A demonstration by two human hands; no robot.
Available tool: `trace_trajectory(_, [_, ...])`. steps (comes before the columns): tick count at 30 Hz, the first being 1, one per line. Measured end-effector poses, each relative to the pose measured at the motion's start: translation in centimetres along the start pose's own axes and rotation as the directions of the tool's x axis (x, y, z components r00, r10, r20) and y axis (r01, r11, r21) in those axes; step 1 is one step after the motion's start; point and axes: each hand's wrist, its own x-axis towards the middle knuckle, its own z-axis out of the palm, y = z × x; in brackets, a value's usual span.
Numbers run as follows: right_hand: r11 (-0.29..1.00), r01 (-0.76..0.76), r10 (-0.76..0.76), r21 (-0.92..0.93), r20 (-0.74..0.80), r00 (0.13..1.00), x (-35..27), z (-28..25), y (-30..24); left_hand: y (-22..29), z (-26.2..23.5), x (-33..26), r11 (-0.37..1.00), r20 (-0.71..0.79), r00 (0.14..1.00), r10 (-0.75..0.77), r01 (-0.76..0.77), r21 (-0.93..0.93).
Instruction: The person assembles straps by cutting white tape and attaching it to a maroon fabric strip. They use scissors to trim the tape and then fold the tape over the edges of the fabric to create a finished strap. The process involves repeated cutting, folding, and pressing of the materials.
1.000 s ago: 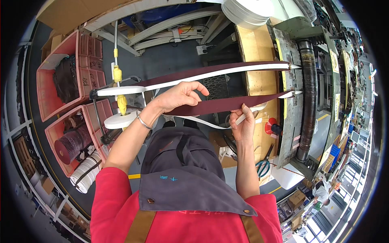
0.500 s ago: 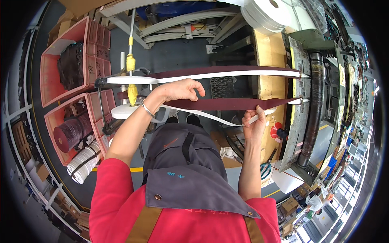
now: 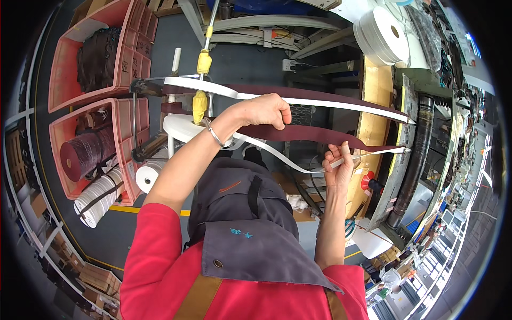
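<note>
Two dark maroon bands run left to right before me, each paired with a narrow white tape. My left hand has its fingers curled down at the upper edge of the nearer maroon band; its thumb is hidden. Farther right, my right hand pinches the nearer white tape, its fingertips at the maroon band's lower edge. That tape sags between my hands from a flat white coil. Beyond my left hand stretch the farther maroon band and its white tape.
Pink crates stand at left, with a wrapped maroon roll and a white roll. A rod with yellow wrapping rises beside the coil. At right are a machine with a dark roller, a white spool and scissors.
The view has shifted. Both hands keep their grips. The nearer white tape now shows separately from the maroon band up to the machine, and that band looks wavier.
</note>
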Motion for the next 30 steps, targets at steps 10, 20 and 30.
trace_trajectory(10, [0.997, 0.077, -0.08, -0.023, -0.119, 0.99, 0.4, -0.5, -0.2, -0.3, 0.3, 0.3, 0.996, -0.019, 1.0, 0.005, -0.004, 0.086])
trace_trajectory(20, [0.989, 0.11, -0.079, 0.102, -0.265, 0.961, -3.0, 0.5, 0.8, -2.6, 1.4, 2.5, 0.795, -0.211, 0.972, 0.104, 0.046, 0.605])
trace_trajectory(30, [0.958, 0.253, -0.227, 0.133, -0.181, 0.957, -6.3, 1.7, -0.4, -3.1, 2.5, 3.1, 0.606, -0.015, 0.997, 0.075, -0.034, 0.795])
